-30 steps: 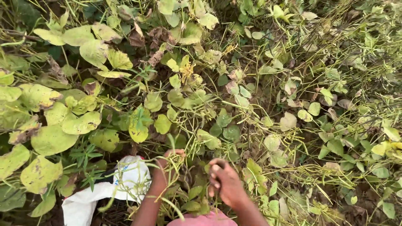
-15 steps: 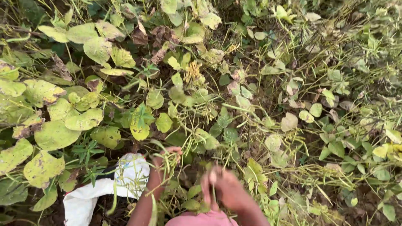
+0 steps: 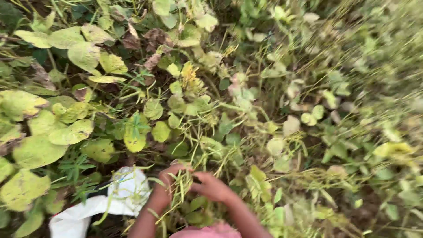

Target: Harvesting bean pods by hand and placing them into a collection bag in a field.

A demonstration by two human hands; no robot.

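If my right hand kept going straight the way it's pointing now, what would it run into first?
The right hand points left, toward the bunch of thin green pods between both hands, so it would meet those first, then the left hand just behind them. Depth is hard to judge in this blurred view.

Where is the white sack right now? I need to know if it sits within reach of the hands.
In the head view the white sack lies at the bottom left, among the leaves, right beside the left hand, which meets the right hand around thin green pods.
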